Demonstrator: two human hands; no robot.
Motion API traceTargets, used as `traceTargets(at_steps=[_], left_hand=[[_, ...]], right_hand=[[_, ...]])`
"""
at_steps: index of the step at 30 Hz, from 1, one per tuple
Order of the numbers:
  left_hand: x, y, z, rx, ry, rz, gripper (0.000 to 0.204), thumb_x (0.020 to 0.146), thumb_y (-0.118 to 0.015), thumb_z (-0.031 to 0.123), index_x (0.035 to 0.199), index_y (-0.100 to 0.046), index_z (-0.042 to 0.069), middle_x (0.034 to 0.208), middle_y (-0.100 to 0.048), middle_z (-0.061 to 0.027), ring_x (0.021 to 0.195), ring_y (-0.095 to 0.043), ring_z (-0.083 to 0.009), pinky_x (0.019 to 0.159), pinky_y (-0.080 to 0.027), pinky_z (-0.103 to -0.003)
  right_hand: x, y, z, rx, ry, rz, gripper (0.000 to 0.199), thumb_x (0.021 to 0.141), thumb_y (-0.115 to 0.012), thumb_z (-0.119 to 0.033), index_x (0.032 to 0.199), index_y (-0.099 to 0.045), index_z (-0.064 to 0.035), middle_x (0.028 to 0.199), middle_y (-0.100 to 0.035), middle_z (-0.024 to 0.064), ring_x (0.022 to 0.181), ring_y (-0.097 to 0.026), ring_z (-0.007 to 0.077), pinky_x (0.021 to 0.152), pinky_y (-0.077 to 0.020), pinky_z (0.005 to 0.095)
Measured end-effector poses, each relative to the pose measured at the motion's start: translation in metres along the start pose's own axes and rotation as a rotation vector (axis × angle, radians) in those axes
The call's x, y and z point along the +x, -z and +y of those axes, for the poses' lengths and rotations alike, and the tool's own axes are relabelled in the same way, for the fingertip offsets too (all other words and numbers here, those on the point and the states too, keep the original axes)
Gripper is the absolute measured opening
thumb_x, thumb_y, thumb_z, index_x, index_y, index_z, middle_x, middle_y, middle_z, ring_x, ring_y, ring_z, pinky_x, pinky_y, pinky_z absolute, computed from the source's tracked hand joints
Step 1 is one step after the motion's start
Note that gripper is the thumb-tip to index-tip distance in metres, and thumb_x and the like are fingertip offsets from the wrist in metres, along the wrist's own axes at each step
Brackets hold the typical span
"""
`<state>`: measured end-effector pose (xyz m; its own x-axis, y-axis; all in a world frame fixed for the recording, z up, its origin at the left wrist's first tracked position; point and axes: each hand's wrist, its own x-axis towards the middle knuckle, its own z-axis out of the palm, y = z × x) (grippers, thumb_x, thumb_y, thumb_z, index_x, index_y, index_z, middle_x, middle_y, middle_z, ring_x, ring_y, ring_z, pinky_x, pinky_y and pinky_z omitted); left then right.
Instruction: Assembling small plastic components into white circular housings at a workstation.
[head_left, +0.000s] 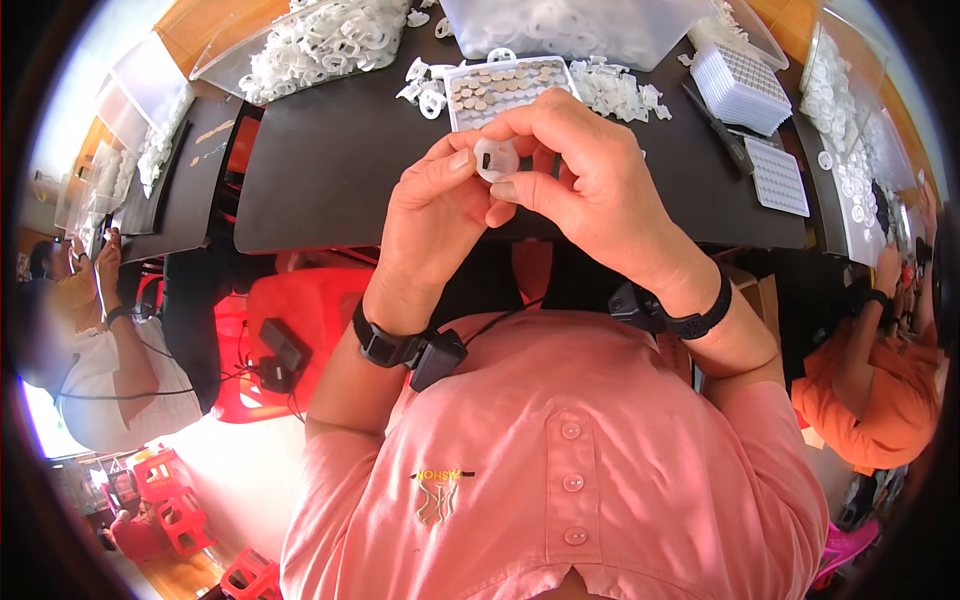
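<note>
Pressure should be light and even, with left hand (432, 205) and right hand (612, 185) both nearly closed, pinching a round, translucent white plastic piece (500, 161) by its edge.

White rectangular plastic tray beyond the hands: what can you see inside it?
Small round metallic-looking discs sit in the tray. The right hand covers its near right corner, hiding any contents there.

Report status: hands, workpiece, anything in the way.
Left fingers and right fingers: both pinching. White round part: held between them, dark mark visible. In the way: right fingers partly hide the white tray beyond.
</note>
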<state>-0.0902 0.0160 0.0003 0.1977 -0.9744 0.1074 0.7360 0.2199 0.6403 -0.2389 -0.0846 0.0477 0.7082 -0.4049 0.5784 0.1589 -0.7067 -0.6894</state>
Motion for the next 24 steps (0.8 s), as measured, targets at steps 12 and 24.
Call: traceTargets(at_steps=[12,24], left_hand=[[0.004,0.006,-0.015,-0.068,0.021,-0.109,0.026,0.094,-0.066,0.022,0.112,-0.064,0.002,0.106,-0.067,-0.0105,0.088,-0.063,-0.0175,0.069,-0.051,-0.032],[0.011,0.006,-0.017,-0.029,-0.007,0.014,0.022,0.092,-0.066,0.012,0.110,-0.065,-0.002,0.093,-0.068,-0.0143,0.076,-0.064,-0.0201,0.061,-0.050,-0.033]], right_hand=[[-0.006,0.005,0.000,-0.153,0.105,0.054,0.032,0.077,-0.079,0.000,0.107,-0.065,-0.0027,0.093,-0.063,0.0050,0.078,-0.064,0.0137,0.058,-0.0519,0.0253],[0.018,0.050,0.014,-0.092,-0.319,-0.144,0.011,0.088,-0.070,-0.005,0.097,-0.068,0.0003,0.081,-0.065,0.0007,0.076,-0.058,0.0067,0.068,-0.0477,0.0236]])
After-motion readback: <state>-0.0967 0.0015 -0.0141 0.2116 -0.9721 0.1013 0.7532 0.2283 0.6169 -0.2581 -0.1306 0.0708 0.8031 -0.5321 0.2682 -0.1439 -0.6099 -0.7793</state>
